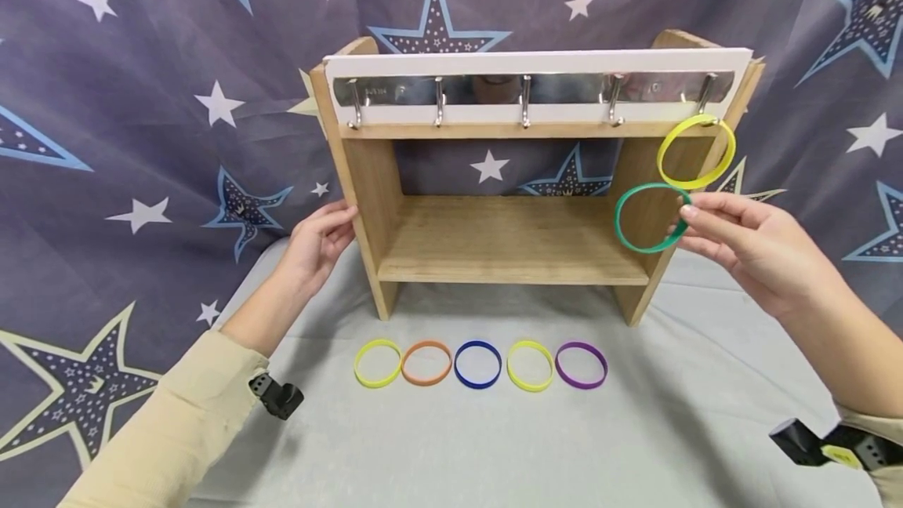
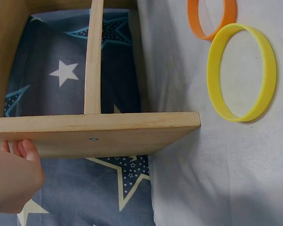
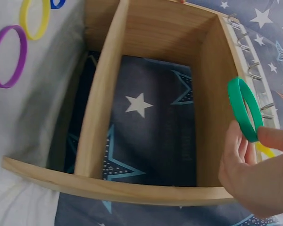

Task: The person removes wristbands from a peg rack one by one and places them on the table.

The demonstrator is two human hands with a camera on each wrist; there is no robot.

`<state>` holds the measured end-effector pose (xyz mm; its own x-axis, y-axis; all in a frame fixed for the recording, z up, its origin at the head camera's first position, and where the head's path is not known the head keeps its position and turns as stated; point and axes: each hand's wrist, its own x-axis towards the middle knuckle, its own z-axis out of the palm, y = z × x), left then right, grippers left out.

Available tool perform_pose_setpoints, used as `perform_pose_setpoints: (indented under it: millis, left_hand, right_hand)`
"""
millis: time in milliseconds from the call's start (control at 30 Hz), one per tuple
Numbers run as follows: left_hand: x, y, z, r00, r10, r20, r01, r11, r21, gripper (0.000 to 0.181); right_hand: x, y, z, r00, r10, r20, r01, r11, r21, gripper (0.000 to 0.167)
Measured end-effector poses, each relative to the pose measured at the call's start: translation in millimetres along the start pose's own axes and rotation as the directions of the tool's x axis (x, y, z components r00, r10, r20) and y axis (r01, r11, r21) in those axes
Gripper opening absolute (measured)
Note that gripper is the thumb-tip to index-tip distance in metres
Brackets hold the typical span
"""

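Between thumb and fingers, my right hand [image 1: 765, 245] pinches a green wristband [image 1: 624, 230] in front of the right side of a wooden shelf [image 1: 508, 237]. Just above it, a yellow wristband [image 1: 663, 159] hangs from the rightmost hook [image 1: 706, 92] of the metal hook rail [image 1: 487, 90]. My left hand [image 1: 317, 245] touches the outer face of the shelf's left side panel with its fingertips; in the left wrist view its fingers [image 2: 30, 149] lie against the wood. In the right wrist view the green wristband [image 3: 240, 108] partly overlaps the rail.
A row of wristbands lies on the grey cloth before the shelf: yellow [image 1: 357, 373], orange [image 1: 426, 382], blue [image 1: 477, 385], yellow [image 1: 531, 388] and purple [image 1: 582, 385]. A star-patterned curtain [image 1: 169, 155] hangs behind. The other hooks [image 1: 525, 100] hold no bands.
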<state>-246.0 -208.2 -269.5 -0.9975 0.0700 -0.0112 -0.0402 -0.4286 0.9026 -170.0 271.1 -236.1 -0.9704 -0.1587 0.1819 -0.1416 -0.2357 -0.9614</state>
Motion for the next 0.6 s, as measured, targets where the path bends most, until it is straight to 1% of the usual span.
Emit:
perform_pose_setpoints:
  millis: [67,133,300,367,600]
  left_hand:
    - [0.4,-0.1,-0.1,1.0,0.007,0.002,-0.007,1.0,-0.001,0.015]
    - [0.5,0.1,0.0,1.0,0.008,0.0,-0.008,1.0,0.0,0.014]
    - [-0.1,0.9,0.3,1.0,-0.004,-0.01,0.004,1.0,0.011,0.01]
    - [-0.2,0.9,0.3,1.0,-0.008,-0.011,0.008,1.0,0.01,0.01]
    - [0.6,-0.4,-0.7,1.0,0.0,-0.004,0.0,1.0,-0.001,0.013]
  right_hand:
    - [-1.2,3.2,-1.2,0.999,0.033,0.021,-0.031,0.997,-0.067,0.021]
    - [-2.4,5.5,-2.3,0.997,0.065,0.042,-0.059,0.988,-0.146,0.021]
    - [-3.5,9.8,-3.7,0.987,0.139,0.083,-0.108,0.946,-0.306,0.022]
    - [-3.3,11.0,-3.6,0.982,0.163,0.09,-0.123,0.93,-0.345,0.022]
    - [-2.3,17.7,-4.6,0.969,0.202,0.141,-0.131,0.907,-0.399,0.022]
